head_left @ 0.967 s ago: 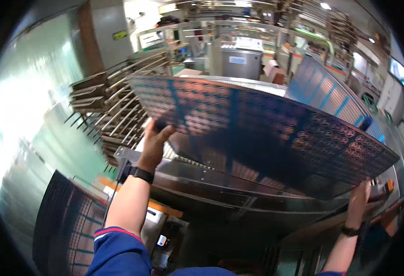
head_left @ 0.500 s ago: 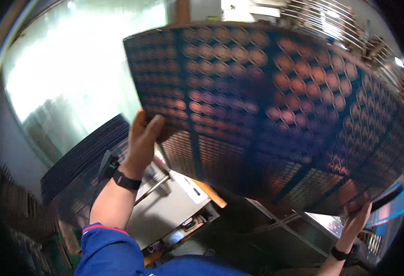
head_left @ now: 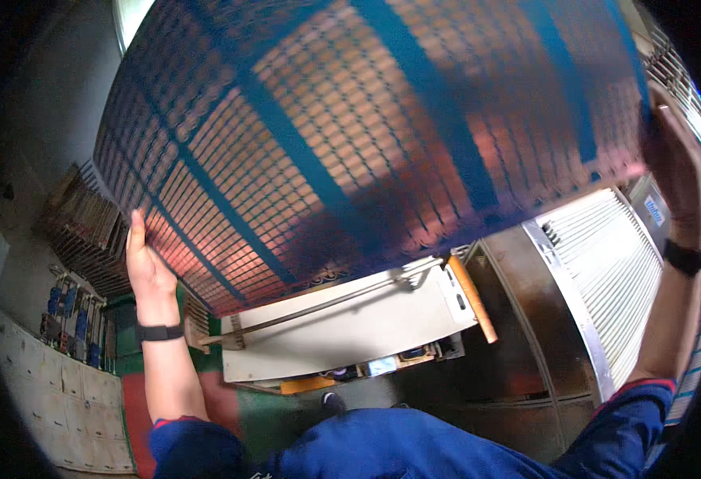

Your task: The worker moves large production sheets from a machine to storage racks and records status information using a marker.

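Note:
A large thin patterned panel point(head_left: 338, 120), copper-coloured with fine grids and broad blue bands, fills the upper part of the view. It is held up and tilted, and its upper edge runs out of the picture. My left hand point(head_left: 152, 267) grips its lower left edge, the thumb showing at the rim and the other fingers partly hidden. At the right edge my right hand point(head_left: 676, 164) is closed on the panel, shaded and partly blurred. Black bands circle both wrists. Below the panel stands a pale worktable point(head_left: 342, 339), apart from it.
A long metal bar point(head_left: 318, 311) crosses above the tabletop, with an orange-brown roll point(head_left: 474, 302) at its right end. A bright slatted rack or conveyor point(head_left: 606, 271) stands at right. Pale cabinets point(head_left: 55, 383) and stacked racks point(head_left: 87, 231) line the left.
The view has turned, and the panel now sits nearer and higher, with its gridded part facing me. Both hands keep hold of it. The dark stack at left has left the view.

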